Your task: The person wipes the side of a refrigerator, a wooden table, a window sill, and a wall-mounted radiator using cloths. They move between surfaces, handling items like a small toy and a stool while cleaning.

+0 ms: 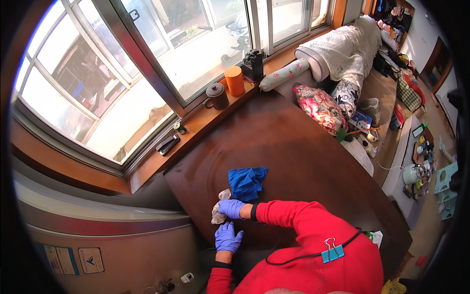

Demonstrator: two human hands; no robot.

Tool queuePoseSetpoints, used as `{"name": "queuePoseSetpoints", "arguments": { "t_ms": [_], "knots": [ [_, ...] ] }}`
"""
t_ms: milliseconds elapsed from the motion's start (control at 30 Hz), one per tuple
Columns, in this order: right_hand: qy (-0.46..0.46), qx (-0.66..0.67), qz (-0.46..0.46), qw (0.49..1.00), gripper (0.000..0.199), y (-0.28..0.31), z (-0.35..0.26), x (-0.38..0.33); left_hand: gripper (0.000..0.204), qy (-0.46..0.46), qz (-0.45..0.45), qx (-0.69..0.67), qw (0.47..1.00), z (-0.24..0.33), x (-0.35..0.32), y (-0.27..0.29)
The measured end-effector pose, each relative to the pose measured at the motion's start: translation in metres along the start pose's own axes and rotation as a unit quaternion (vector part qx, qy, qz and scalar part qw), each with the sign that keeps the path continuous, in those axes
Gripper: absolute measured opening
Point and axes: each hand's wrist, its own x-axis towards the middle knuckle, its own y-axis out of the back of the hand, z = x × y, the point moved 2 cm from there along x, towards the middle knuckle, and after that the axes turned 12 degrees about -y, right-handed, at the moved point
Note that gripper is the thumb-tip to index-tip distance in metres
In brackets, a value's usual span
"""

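Observation:
Both my hands wear purple-blue gloves at the near left part of a dark brown wooden table (293,147). My right hand (230,208) is closed on a crumpled whitish wad (218,214), cloth or thin plastic, pressed against the tabletop. Part of the wad sticks out beyond the knuckles; the rest is under the hand. Close below it, my left hand (228,238) lies at the table's edge with its fingers stretched out, holding nothing. A folded blue cloth (247,183) rests just past my right hand, not touched by either glove.
Along the windowsill stand a black stapler (168,145), a small tin (179,128), a brown lidded mug (216,96), an orange cylinder (234,81) and a dark carving (253,66). A floral cushion (320,109) lies beyond the table. A large grey appliance (122,235) stands left.

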Motion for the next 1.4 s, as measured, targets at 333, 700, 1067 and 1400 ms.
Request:
{"name": "queuePoseSetpoints", "arguments": {
  "t_ms": [333,700,1067,1400],
  "knots": [
    [-0.053,0.181,0.038,0.981,0.019,0.021,0.079,-0.138,0.050,-0.052,0.123,-0.007,0.991,0.003,-0.089,0.048],
    [-0.311,0.389,0.432,0.752,0.017,0.112,0.262,-0.191,0.046,0.149,0.133,-0.087,0.976,0.009,-0.265,0.025],
    [-0.016,0.091,0.159,0.983,0.023,-0.004,0.012,-0.157,0.039,0.063,0.302,-0.075,0.948,0.029,-0.183,0.002],
    [-0.266,0.143,0.316,0.900,0.027,0.074,0.166,-0.259,0.036,-0.009,0.326,0.000,0.945,0.026,-0.183,-0.003]
  ]
}}
